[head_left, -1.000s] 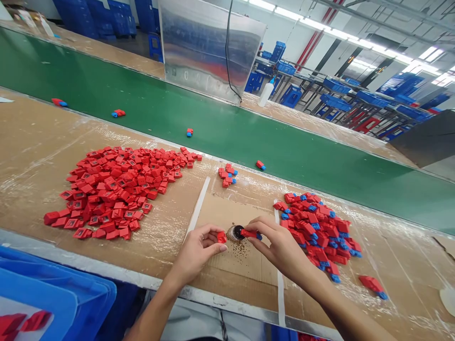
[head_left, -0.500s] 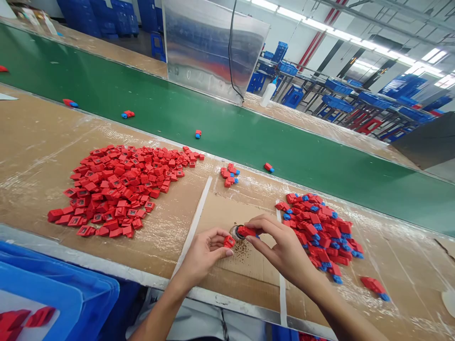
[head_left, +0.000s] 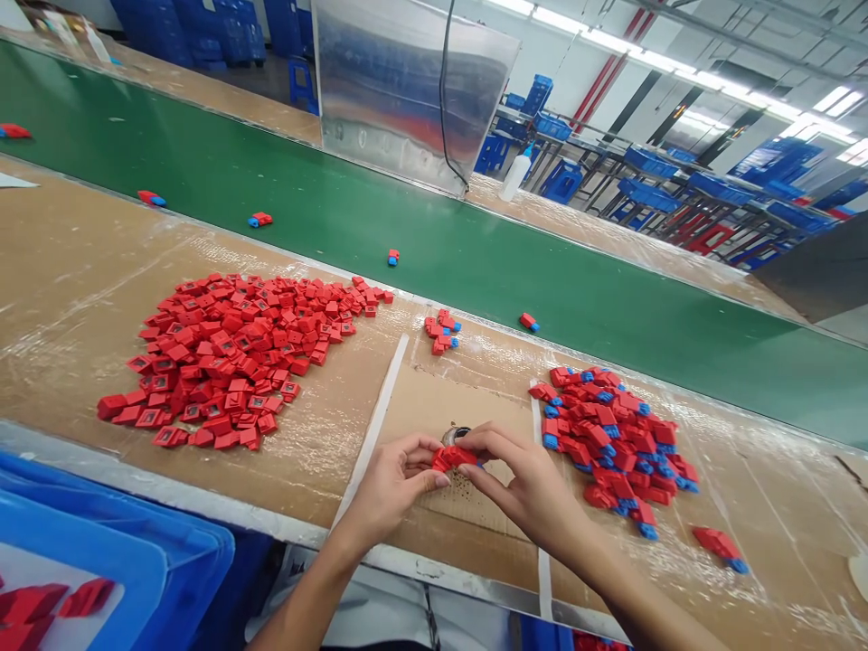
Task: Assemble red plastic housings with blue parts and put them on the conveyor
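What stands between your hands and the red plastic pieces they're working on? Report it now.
Nothing visible does: the fingers of the left hand and the right hand touch the red plastic pieces directly, above the cardboard sheet and beside a round metal-rimmed container.

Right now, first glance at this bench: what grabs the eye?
The big heap of red plastic parts on the cardboard-covered bench, left of centre, stands out first, with a smaller heap of red parts with blue ends to its right. Between them, the left hand and right hand pinch a red plastic part above a cardboard sheet. Behind, a green conveyor belt runs along the bench.
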`<action>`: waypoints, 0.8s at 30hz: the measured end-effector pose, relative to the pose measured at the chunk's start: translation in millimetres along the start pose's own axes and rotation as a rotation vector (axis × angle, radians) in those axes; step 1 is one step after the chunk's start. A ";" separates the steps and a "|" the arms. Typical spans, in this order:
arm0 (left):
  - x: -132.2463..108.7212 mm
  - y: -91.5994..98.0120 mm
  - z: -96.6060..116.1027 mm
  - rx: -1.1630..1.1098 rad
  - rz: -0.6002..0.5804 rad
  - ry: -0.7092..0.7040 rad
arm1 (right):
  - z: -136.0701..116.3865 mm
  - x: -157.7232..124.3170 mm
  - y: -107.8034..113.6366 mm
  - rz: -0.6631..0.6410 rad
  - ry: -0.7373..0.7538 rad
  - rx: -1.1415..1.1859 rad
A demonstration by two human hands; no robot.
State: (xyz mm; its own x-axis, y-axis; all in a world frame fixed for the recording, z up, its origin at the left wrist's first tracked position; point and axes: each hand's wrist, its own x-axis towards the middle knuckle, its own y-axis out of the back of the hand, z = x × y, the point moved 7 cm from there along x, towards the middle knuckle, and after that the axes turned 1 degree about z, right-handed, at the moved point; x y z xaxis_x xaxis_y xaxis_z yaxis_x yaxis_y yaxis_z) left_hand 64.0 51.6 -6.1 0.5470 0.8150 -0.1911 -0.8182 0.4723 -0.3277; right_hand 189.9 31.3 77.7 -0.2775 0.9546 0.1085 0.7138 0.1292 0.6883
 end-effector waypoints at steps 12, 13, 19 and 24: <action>-2.2 2.3 -4.7 0.029 -0.005 0.015 | -0.6 -1.5 -5.5 -0.001 0.009 -0.009; -2.6 2.0 -4.3 0.038 -0.007 0.019 | -0.9 -2.1 -7.4 -0.001 0.006 -0.019; -7.5 0.2 -4.0 0.095 -0.047 0.024 | -4.4 -9.2 -21.3 0.031 -0.014 -0.071; -7.0 4.3 -2.9 0.133 -0.056 0.007 | -4.7 -11.4 -24.4 0.102 -0.018 -0.095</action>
State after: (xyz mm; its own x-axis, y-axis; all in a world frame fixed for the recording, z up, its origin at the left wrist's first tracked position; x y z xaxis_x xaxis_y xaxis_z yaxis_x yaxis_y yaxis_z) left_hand 57.2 46.9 -8.9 0.5934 0.7840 -0.1825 -0.8023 0.5577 -0.2128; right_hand 172.6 16.1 63.0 -0.1946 0.9662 0.1691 0.6733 0.0062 0.7394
